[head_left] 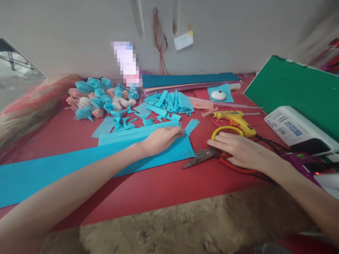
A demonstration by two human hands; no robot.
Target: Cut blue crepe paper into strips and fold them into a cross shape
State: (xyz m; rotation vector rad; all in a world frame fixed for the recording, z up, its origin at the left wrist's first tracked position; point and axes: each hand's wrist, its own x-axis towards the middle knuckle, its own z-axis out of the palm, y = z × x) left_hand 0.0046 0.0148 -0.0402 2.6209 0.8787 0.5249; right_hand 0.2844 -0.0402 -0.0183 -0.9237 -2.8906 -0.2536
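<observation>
A long sheet of blue crepe paper stretches from the left edge to the middle of the red table. My left hand rests on its right part, fingers bent together against the paper; the fingertips are partly hidden. A lighter blue folded strip lies along the sheet's far edge. My right hand is closed over the handles of a pair of scissors, with one yellow loop and one red. The blades point left, slightly apart, their upper side close to the sheet's right corner.
Cut blue paper pieces lie beyond my left hand, with crepe paper flowers to their left. A yellow glue gun and a white device are at right. A green board leans behind; folded paper sheets lie along the wall.
</observation>
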